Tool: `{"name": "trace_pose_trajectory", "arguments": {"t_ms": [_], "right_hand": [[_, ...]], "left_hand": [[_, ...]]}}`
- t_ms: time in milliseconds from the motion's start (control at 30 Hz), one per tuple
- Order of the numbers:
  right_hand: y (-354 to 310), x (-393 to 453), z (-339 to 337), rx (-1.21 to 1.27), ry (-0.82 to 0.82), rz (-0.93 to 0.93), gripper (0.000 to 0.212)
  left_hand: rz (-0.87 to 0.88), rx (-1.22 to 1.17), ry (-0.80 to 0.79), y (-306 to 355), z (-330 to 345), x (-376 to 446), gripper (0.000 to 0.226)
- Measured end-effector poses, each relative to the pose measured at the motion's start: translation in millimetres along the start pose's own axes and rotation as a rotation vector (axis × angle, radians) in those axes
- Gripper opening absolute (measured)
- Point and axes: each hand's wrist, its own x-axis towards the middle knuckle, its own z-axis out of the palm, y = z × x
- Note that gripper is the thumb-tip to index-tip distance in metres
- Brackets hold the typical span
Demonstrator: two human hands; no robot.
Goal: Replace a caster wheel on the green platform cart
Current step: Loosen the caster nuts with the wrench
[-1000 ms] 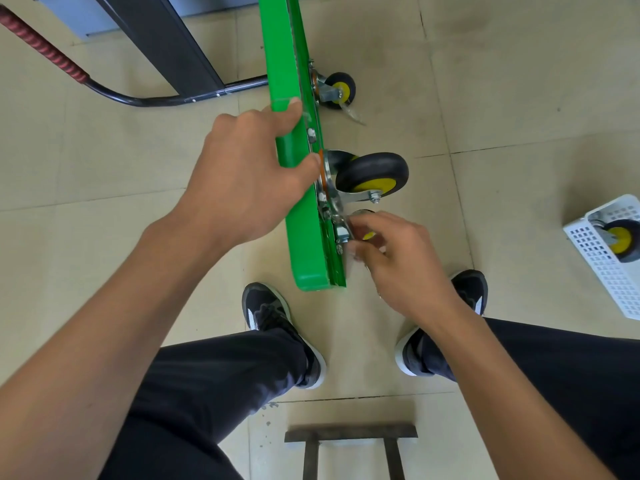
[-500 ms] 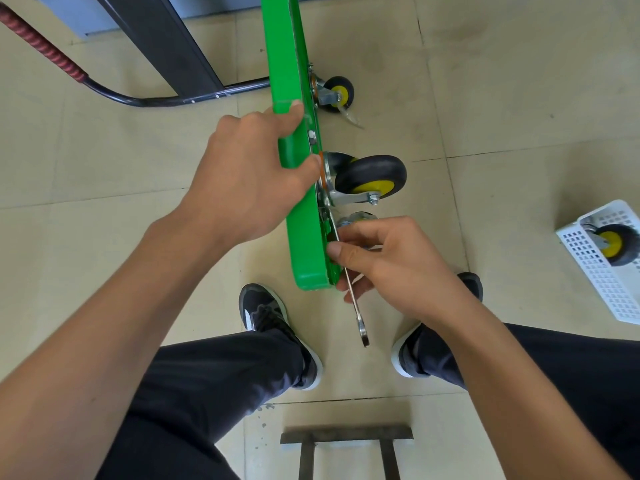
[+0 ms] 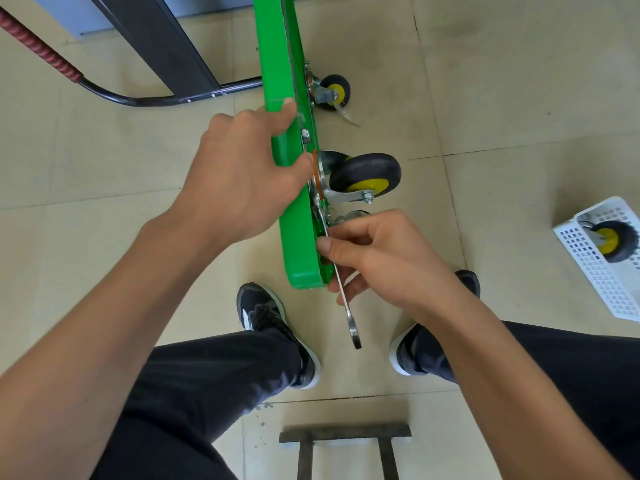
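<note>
The green platform cart (image 3: 299,244) stands on its edge on the tiled floor, underside facing right. My left hand (image 3: 242,174) grips its upper edge, fingers curled over the rim. A black caster wheel with a yellow hub (image 3: 365,176) sticks out from the underside near my hands; a second caster (image 3: 332,90) sits farther away. My right hand (image 3: 377,258) holds a silver wrench (image 3: 348,313) against the caster's mounting plate, the free end pointing down toward my feet. The bolt under the wrench head is hidden.
A white perforated basket (image 3: 602,271) with a spare caster wheel (image 3: 611,240) lies on the floor at right. The cart's black handle with a red grip (image 3: 41,51) runs across the upper left. A dark metal stool frame (image 3: 346,441) stands near my shoes.
My right hand went from fingering the bolt at the caster plate to holding the wrench on it; the wrench now hangs down toward my feet. The left hand kept its grip.
</note>
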Motion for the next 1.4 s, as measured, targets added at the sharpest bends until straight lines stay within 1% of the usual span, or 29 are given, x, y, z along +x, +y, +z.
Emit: {"name": "trace_pose_trajectory", "arguments": {"t_ms": [100, 167, 200, 300, 400, 433, 600, 700, 767, 800, 833, 900, 933, 1067, 1233, 1400], "right_hand": [[6.6, 4.9, 4.2, -0.046, 0.040, -0.023, 0.011], [12.3, 7.1, 5.3, -0.083, 0.059, -0.048, 0.005], [15.3, 8.2, 5.3, -0.112, 0.068, -0.069, 0.005], [27.6, 15.8, 1.0, -0.316, 0.128, -0.178, 0.011], [38.4, 25.6, -8.6, -0.616, 0.199, -0.347, 0.009], [41.0, 28.4, -11.3, -0.671, 0.219, -0.396, 0.011], [49.2, 29.2, -9.7, -0.749, 0.287, -0.536, 0.017], [47.9, 25.1, -14.4, -0.777, 0.275, -0.503, 0.011], [46.0, 20.8, -22.4, -0.734, 0.238, -0.417, 0.008], [44.7, 17.0, -25.8, -0.654, 0.218, -0.366, 0.006], [42.3, 12.9, -27.9, -0.544, 0.201, -0.314, 0.009], [36.0, 6.5, -27.6, -0.351, 0.166, -0.221, 0.022], [33.4, 5.1, -26.3, -0.301, 0.142, -0.190, 0.023], [24.1, 4.3, -16.9, -0.213, 0.076, -0.112, 0.018], [15.1, 0.4, -7.2, 0.010, -0.002, -0.071, 0.017], [5.6, 0.3, -4.4, 0.073, -0.041, -0.028, 0.016]], "left_hand": [[-0.023, -0.019, -0.002, -0.5, -1.6, 0.0, 0.072], [-0.021, -0.011, -0.004, -0.2, -1.8, 0.1, 0.071], [-0.018, -0.008, -0.005, -0.4, -1.6, 0.1, 0.069], [-0.007, -0.006, -0.007, -0.2, -1.1, -0.1, 0.065], [-0.021, -0.012, -0.022, -0.5, -1.9, 0.5, 0.068], [-0.025, -0.016, -0.026, -0.5, -2.4, 0.3, 0.071], [-0.027, -0.028, -0.034, -0.6, -3.6, -0.1, 0.073], [-0.023, -0.029, -0.032, -0.9, -3.9, -0.5, 0.071], [-0.014, -0.023, -0.029, -1.4, -3.5, -0.2, 0.067], [-0.010, -0.017, -0.028, -1.2, -3.5, 0.0, 0.065], [-0.006, -0.010, -0.027, -0.7, -3.8, 0.0, 0.064], [0.004, 0.004, -0.024, 0.3, -4.4, 0.1, 0.063], [0.008, 0.007, -0.024, 0.6, -4.5, 0.2, 0.063], [0.004, 0.003, -0.019, 0.3, -3.5, 0.0, 0.063], [0.018, 0.010, -0.010, 0.9, -3.1, -0.6, 0.062], [0.022, 0.022, -0.007, -0.1, -2.4, 0.0, 0.062]]}}
